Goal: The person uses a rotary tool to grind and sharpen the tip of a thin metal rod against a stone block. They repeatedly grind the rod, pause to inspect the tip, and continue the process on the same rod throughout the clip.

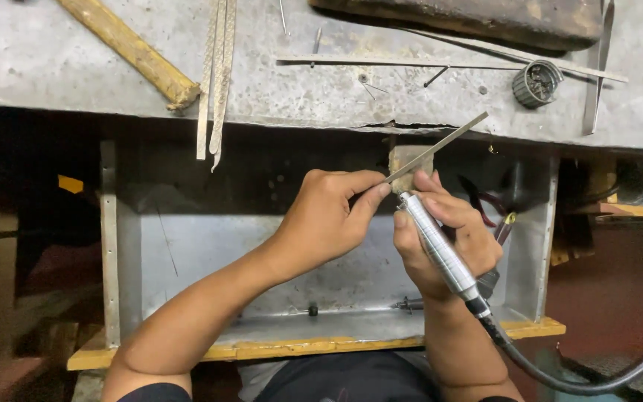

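Workbench (53, 59) of grey, scuffed metal fills the top of the frame; below it a metal tray (187, 253) sits open at the centre. Over the tray, the left hand (321, 219) pinches a thin flat strip (440, 145) between thumb and fingers, apparently braced on the small wooden peg (403, 158) at the bench edge. The right hand (448, 242) wraps a silver rotary handpiece (440, 249), its tip at the strip. Files (217, 74) overhang the edge at upper left, a dark cable (582, 383) trails at lower right.
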